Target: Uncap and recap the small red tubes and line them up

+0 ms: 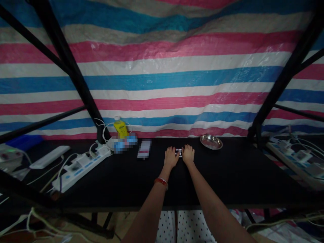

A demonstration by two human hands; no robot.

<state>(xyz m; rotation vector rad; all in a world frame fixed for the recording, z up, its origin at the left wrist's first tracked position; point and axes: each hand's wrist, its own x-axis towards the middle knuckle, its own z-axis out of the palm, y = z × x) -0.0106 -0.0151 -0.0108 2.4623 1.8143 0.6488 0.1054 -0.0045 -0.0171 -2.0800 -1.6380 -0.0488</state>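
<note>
Several small shiny rods (179,152), silver with pinkish glints, lie in a short stack on the black tabletop, their exact kind too small to tell. My left hand (171,157), with a red bracelet on its wrist, is bent around their left end. At the right end my right hand (188,154) closes in the same way, fingers together and pointing away from me. Both palms face down, close to the table. The ends of the rods are hidden under my fingers.
A round metal dish (211,142) stands behind and right of my hands. Left are a phone (144,149), a yellow bottle (120,129) and a white power strip (82,167) with cables. Another power strip (301,157) is far right. Black frame posts flank the table (222,182); striped sheeting hangs behind.
</note>
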